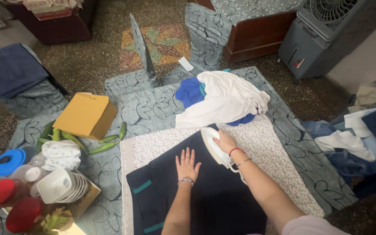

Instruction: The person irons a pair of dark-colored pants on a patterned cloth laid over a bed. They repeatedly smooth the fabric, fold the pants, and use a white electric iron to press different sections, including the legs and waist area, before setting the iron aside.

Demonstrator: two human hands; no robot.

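Patterned cloth covers the desk [153,109] — my right hand [225,141] grips a white iron [212,146] on dark fabric [201,196], my left hand [187,164] pressed flat beside it, fingers spread.

A single head-worn view looks steeply down from above the near edge of the surface [153,109], close over it and facing its far edge. Beyond that edge it takes in the floor [88,56] and furniture behind.
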